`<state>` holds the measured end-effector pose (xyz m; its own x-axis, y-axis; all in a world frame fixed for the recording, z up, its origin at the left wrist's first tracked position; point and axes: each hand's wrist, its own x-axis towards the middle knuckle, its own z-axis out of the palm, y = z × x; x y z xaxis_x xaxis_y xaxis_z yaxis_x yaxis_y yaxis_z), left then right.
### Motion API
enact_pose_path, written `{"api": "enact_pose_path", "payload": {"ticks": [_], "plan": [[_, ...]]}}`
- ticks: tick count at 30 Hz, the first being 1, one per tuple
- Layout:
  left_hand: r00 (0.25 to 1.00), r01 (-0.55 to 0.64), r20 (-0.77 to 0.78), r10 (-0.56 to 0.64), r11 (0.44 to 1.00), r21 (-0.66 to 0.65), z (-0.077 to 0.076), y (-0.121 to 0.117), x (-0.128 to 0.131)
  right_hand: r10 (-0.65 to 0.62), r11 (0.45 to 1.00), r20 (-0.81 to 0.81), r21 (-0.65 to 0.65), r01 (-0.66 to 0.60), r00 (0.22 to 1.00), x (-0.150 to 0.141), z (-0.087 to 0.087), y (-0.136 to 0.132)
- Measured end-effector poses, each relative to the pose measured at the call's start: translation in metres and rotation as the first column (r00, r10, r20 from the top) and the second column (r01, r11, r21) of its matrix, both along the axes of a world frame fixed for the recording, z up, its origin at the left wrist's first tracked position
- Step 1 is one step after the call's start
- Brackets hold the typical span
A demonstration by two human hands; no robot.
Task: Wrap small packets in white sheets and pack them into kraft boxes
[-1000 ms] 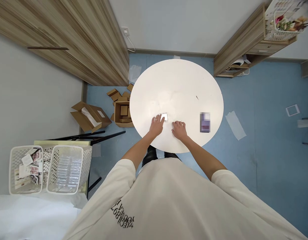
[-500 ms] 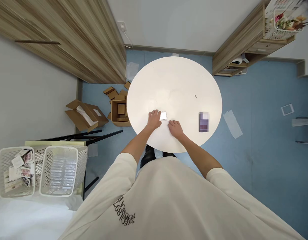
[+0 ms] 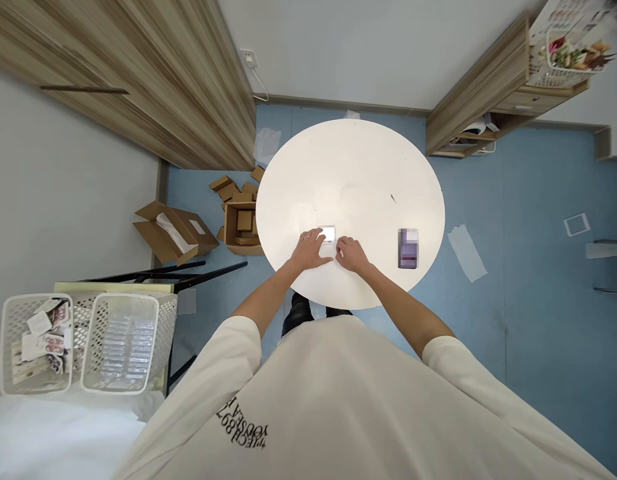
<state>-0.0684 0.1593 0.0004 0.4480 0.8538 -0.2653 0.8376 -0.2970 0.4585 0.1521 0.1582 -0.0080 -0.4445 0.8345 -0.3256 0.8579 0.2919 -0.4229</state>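
Note:
A small white flat packet lies on the round white table near its front edge. My left hand rests on the table with its fingertips touching the packet's left side, fingers bent. Just to the packet's right sits my right hand, knuckles up, fingers curled toward the packet; whether it touches the packet I cannot tell. A purple and white packet lies apart on the table to the right.
Open cardboard boxes and a larger box sit on the blue floor left of the table. Two white mesh baskets stand at my left. A wooden shelf unit is at the back right. Paper scraps lie on the floor.
My right hand has slid left, closer to the white packet and my left hand. My left hand stays at the packet. The view shifted slightly.

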Motion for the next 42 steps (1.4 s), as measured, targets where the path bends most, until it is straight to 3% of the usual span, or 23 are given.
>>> {"api": "enact_pose_path", "payload": {"ticks": [3,7,9,11,14,18,23,26,29,32,42], "plan": [[0.998,0.061,-0.022,-0.060,0.998,0.022,0.000,-0.010,-0.005,-0.104,0.990,-0.018,-0.095,0.102,0.994,-0.002,0.001,0.019],[0.996,-0.060,-0.057,0.062,0.998,0.034,-0.014,-0.007,-0.008,-0.173,0.968,-0.013,-0.187,0.168,0.985,-0.004,0.003,0.039],[0.988,-0.150,-0.048,0.150,0.989,0.002,-0.021,0.001,-0.009,-0.190,0.975,-0.008,-0.116,0.187,0.982,-0.005,0.008,0.041],[0.979,-0.202,-0.031,0.201,0.978,-0.043,-0.025,0.011,-0.009,-0.187,0.982,0.009,0.040,0.186,0.982,-0.005,0.014,0.038],[0.973,-0.229,-0.036,0.227,0.970,-0.084,-0.025,0.023,-0.009,-0.072,0.982,0.050,0.176,0.062,0.996,-0.007,0.021,0.025],[0.967,-0.250,-0.073,0.243,0.963,-0.101,-0.020,0.030,-0.007,0.180,0.978,0.062,0.095,-0.186,0.982,-0.013,0.016,0.011],[0.960,-0.273,-0.099,0.263,0.956,-0.111,-0.014,0.031,-0.006,0.205,0.974,0.085,0.078,-0.212,0.975,-0.019,0.000,0.014],[0.952,-0.295,-0.096,0.290,0.955,-0.043,-0.008,0.027,-0.005,0.207,0.976,0.090,0.049,-0.211,0.974,-0.020,-0.004,0.021],[0.981,-0.178,-0.067,0.181,0.983,0.053,-0.005,0.022,0.000,0.202,0.977,0.076,0.050,-0.206,0.976,-0.020,-0.005,0.025],[0.998,-0.013,-0.056,0.016,0.999,0.045,-0.010,0.016,0.006,0.201,0.977,0.070,0.060,-0.206,0.977,-0.019,-0.007,0.028],[0.999,0.013,-0.048,-0.008,0.995,0.094,-0.035,0.023,0.005,0.211,0.966,0.040,0.144,-0.214,0.977,-0.014,-0.020,0.030]]}}
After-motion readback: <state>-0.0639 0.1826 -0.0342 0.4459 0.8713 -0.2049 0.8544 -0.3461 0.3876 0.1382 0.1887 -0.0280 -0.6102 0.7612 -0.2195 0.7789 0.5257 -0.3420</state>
